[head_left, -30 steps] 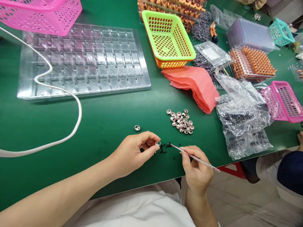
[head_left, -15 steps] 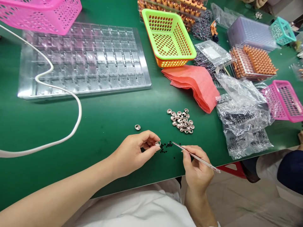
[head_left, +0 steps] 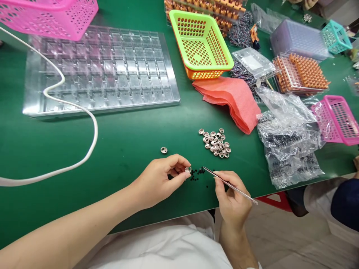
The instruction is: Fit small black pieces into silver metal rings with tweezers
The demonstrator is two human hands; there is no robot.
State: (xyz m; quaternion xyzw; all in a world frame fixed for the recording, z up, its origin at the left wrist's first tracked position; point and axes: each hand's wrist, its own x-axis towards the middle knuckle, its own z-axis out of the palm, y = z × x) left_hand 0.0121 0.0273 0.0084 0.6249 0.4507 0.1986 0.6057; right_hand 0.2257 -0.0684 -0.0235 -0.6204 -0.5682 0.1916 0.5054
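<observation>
Between thumb and forefinger, my left hand [head_left: 164, 179] pinches a small round metal cap [head_left: 188, 170] by its rim. My right hand [head_left: 233, 196] is closed round a pair of tweezers [head_left: 230, 185], whose tips point left and down at a scatter of tiny black parts [head_left: 194, 175] on the green table. Whether the tips grip one of these parts is too small to tell. A heap of similar metal caps [head_left: 215, 144] lies just beyond the tweezers. One single cap [head_left: 163, 150] sits apart, above my left hand.
A clear compartment tray [head_left: 112, 71] lies at the back left under a pink basket [head_left: 70, 18], near a white cable [head_left: 94, 130]. A green basket [head_left: 202, 41] stands behind a folded red cloth [head_left: 232, 101]. Plastic bags [head_left: 288, 142] cover the right. Another person [head_left: 346, 201] sits there.
The tweezers' tips have shifted slightly left and up, and the tool has turned a little in my right hand. My left hand still holds the cap in nearly the same place.
</observation>
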